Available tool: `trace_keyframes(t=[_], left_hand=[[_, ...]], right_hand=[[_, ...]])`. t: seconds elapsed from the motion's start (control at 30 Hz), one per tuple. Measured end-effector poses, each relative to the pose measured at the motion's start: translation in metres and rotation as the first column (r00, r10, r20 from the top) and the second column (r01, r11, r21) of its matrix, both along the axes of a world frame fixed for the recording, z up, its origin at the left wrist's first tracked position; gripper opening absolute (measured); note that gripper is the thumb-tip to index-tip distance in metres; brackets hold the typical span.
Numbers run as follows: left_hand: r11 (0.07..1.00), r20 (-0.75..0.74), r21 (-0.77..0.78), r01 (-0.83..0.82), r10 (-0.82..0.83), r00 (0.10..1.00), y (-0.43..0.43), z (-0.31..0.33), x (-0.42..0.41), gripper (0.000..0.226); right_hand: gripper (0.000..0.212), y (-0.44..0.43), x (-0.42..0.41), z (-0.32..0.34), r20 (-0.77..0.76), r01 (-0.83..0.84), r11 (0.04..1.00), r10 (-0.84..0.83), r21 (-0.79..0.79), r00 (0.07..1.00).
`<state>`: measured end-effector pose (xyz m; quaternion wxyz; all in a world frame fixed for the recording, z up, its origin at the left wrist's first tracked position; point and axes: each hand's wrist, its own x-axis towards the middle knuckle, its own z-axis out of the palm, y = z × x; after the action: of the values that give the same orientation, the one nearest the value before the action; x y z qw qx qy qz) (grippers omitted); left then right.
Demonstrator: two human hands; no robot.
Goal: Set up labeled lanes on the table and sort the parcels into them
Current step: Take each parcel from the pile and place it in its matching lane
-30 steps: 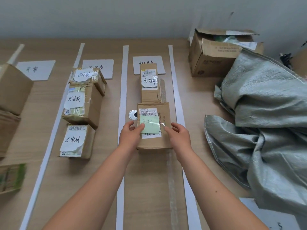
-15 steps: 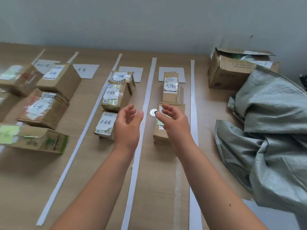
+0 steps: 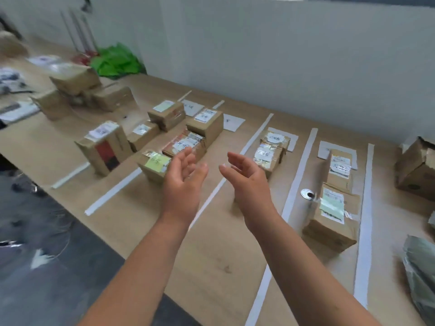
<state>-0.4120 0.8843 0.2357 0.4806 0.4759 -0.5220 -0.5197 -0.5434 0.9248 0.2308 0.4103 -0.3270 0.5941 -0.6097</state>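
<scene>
Cardboard parcels (image 3: 332, 217) lie between white tape strips (image 3: 363, 222) while our left hand (image 3: 182, 182) and right hand (image 3: 247, 184) hover empty, fingers spread apart.

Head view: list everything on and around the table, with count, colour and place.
Parcels: over a dozen, exact count unclear, brown cardboard, in the lanes and loose at far left.
Strips: six visible, white, dividing the lanes.
Lane labels: several, white paper, far lane ends.
Disc: one, silver, beside the near right parcel.
Open box: one, brown, right edge.
Sack: one, grey, near right.
Bag: one, green, against the wall.
Left hand: open, empty.
Right hand: open, empty.
</scene>
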Motion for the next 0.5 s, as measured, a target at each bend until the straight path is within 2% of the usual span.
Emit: trace_keyframes(t=[0.1, 0.3, 0.5], left_hand=[[0.999, -0.047, -0.031, -0.036, 0.035, 0.998, -0.020, 0.016, 0.083, 0.045], [0.980, -0.048, -0.139, -0.144, 0.139, 0.989, -0.065, 0.047, 0.242, 0.047], [0.941, -0.062, -0.210, -0.265, 0.257, 0.964, -0.101, 0.072, 0.365, 0.045]], right_hand=[[0.043, -0.030, 0.083, 0.019, 0.003, -0.078, 0.994, 0.078, -0.071, 0.997], [0.044, -0.085, 0.249, 0.050, 0.008, -0.191, 0.967, 0.195, -0.167, 0.981], [0.045, -0.129, 0.371, 0.081, -0.033, -0.337, 0.916, 0.338, -0.218, 0.940]])
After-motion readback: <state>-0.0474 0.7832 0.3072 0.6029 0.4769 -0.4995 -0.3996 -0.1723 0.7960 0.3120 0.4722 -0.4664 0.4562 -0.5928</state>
